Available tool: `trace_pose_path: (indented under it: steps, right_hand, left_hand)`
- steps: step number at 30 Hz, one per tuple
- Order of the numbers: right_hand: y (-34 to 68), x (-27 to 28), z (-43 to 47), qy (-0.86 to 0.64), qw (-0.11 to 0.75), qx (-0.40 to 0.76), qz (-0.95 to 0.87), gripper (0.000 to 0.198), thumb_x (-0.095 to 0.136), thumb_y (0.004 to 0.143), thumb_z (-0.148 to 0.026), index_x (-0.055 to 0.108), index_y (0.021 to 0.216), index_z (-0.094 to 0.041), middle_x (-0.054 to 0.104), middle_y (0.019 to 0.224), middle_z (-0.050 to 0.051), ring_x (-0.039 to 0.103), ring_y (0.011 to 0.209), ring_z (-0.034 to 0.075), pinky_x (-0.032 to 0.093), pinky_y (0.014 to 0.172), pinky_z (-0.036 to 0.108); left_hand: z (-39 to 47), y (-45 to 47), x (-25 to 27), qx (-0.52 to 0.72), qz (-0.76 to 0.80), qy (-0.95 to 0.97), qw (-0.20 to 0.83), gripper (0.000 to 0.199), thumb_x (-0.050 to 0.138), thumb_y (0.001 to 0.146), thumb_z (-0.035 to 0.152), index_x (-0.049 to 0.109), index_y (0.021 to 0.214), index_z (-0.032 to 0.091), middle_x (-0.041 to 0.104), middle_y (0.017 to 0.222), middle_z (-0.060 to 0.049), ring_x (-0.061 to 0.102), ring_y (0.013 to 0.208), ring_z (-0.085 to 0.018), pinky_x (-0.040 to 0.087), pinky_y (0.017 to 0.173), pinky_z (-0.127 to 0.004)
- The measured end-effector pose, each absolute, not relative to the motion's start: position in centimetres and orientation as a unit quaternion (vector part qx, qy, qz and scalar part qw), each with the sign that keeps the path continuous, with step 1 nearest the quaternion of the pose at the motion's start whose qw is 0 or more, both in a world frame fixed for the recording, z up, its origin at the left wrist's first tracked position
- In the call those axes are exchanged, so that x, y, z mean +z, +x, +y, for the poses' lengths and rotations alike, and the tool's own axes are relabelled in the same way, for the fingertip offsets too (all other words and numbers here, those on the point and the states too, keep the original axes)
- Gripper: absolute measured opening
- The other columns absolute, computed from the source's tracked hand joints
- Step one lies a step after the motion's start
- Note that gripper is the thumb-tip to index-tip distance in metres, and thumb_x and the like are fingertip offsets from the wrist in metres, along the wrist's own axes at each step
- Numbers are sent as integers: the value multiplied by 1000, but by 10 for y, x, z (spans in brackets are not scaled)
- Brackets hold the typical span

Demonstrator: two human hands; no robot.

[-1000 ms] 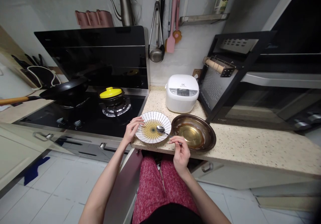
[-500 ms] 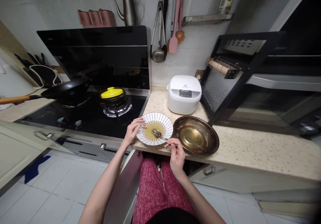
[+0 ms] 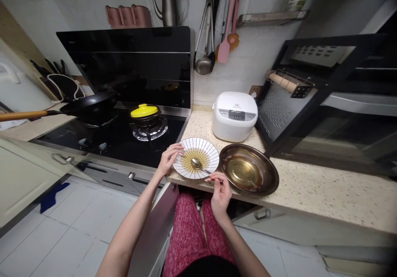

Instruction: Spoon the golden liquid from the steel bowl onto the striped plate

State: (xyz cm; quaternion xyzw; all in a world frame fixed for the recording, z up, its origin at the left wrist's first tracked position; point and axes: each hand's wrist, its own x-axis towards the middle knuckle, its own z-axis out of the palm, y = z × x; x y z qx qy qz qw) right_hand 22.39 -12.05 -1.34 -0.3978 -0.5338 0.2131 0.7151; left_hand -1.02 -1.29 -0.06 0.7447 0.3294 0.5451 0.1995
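My right hand (image 3: 221,192) is closed on the handle of a metal spoon (image 3: 195,163). The spoon's bowl rests in a shallow yellowish liquid at the middle of a white plate (image 3: 211,149) with thin dark lines running out to its rim. At the plate's left side, my left hand (image 3: 169,159) grips the rim, with fingertips over the edge. The plate sits close to the front of the speckled counter. Just right of it lies a wide brown metal basin (image 3: 269,167) with wet streaks inside.
Behind the plate stands a white rice cooker (image 3: 235,118). On the left, the black gas hob (image 3: 120,144) bears a small pot with a yellow lid (image 3: 144,111) and a black wok (image 3: 89,104). An oven (image 3: 347,132) flanks the right. A cabinet door (image 3: 158,227) hangs open below my left arm.
The view has shifted, so the scene sits slightly further right. The spoon's bowl is turned a little in the liquid. Both hands keep their places at the plate and spoon.
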Motion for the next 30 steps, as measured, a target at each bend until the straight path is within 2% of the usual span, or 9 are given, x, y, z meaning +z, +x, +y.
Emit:
trace_pose_path:
  steps: [4,30]
  right_hand:
    - [222,-13,-122,-391,724,213,-527,21,48,106,-26,62,91,-22,68,89,3,68,84,18,56,79,35]
    - [270,24,-129,-400,775,143,-468,18,51,106,-26,63,94,-21,66,93,4,68,76,15,60,73,32]
  left_hand:
    - [-14,-10,1,540,334,746,200,39,51,104,43,81,98,19,77,113,-15,63,127,-34,46,112,-58]
    - [-14,-13,2,535,329,753,194,39,51,104,42,81,98,19,77,114,-14,63,127,-33,45,113,-57]
